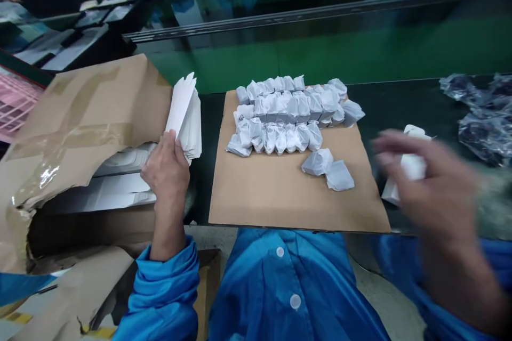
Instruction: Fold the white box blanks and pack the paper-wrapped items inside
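Observation:
My left hand (166, 165) pinches a flat white carton blank (182, 104) beside the torn box. More flat blanks (192, 130) stand in a stack just right of it. On the right, my right hand (428, 181) is smeared by motion. It is over or beside a small white carton (394, 189), and whether it grips the carton cannot be made out. Between my hands, several small parcels in white wrapping (286, 106) stand in rows on a cardboard sheet (260, 186). Two loose wrapped parcels (328, 169) lie nearer to me on that sheet.
A big taped cardboard box (92, 101), torn open at the front, holds more white blanks at left. Clear plastic bags (486, 117) with dark contents lie at far right. A green panel (320, 58) runs behind the dark bench. Other people's hands work beyond it.

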`<state>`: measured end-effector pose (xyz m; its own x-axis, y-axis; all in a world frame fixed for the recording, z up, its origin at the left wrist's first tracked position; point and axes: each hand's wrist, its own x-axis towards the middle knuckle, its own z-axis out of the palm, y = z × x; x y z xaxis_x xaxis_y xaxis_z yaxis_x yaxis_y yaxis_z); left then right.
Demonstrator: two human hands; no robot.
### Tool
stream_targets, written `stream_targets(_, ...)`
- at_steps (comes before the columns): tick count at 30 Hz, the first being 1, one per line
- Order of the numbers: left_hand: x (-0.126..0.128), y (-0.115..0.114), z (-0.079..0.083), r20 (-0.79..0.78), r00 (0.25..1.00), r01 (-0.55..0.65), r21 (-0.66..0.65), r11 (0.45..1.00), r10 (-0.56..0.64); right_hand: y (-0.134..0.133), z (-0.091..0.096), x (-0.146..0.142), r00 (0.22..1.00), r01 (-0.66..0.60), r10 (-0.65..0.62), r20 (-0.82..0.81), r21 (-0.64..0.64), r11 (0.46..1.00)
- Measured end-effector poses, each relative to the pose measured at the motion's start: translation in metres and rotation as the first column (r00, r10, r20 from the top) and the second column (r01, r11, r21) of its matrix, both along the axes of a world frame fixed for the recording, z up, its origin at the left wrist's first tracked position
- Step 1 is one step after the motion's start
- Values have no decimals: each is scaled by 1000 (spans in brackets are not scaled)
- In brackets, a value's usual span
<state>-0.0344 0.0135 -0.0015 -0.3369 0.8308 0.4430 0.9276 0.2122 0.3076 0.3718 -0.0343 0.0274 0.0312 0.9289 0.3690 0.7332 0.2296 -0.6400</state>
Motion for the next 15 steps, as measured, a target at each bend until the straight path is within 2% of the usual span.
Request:
stream_targets(1, 2, -2, -2, 14, 1000, -12, 42, 999, 11, -10, -1, -34, 992, -87, 79, -99, -75, 993)
stream_targets(2, 5, -3, -3, 28, 1000, -12, 83, 996, 10, -17, -3, -66, 941, -271, 219, -259, -183, 945)
stream_targets(3, 7, -4, -5, 41, 999, 1, 125, 992, -6, -22, -6, -94, 866, -415, 296, -403, -249, 875)
stream_targets(5, 13, -6, -9, 66, 997, 33, 238, 971, -50, -23, -11, -136, 702, -608, 354, -618, -260, 750)
stream_targets(7, 28, -15, -14, 47, 995, 64, 379, 923, -88, -17, -16, -161, 577, -676, 313, -754, -226, 701)
stream_targets(9, 53, -34, -19, -38, 985, 165, 497, 852, -168, -12, -19, -173, 491, -685, 257, -832, -187, 704)
stream_targets(10, 68, -47, -21, -99, 964, 261, 517, 815, -246, -10, -18, -174, 475, -657, 224, -851, -174, 733)
stream_targets(11, 83, -61, -22, -164, 913, 403, 487, 775, -372, -8, -17, -171, 485, -610, 194, -853, -170, 774)
stream_targets(12, 96, -75, -22, -211, 817, 572, 417, 707, -537, -6, -15, -165, 520, -553, 173, -836, -175, 815)
stream_targets(13, 106, -88, -20, -199, 718, 688, 350, 636, -667, -4, -11, -156, 582, -499, 163, -797, -192, 845)
stream_targets(14, 112, -99, -17, -142, 672, 721, 353, 597, -727, -1, -7, -143, 657, -481, 180, -732, -223, 848)
stream_targets(15, 112, -107, -12, -64, 682, 676, 437, 593, -729, 3, -1, -127, 720, -515, 244, -650, -264, 815)
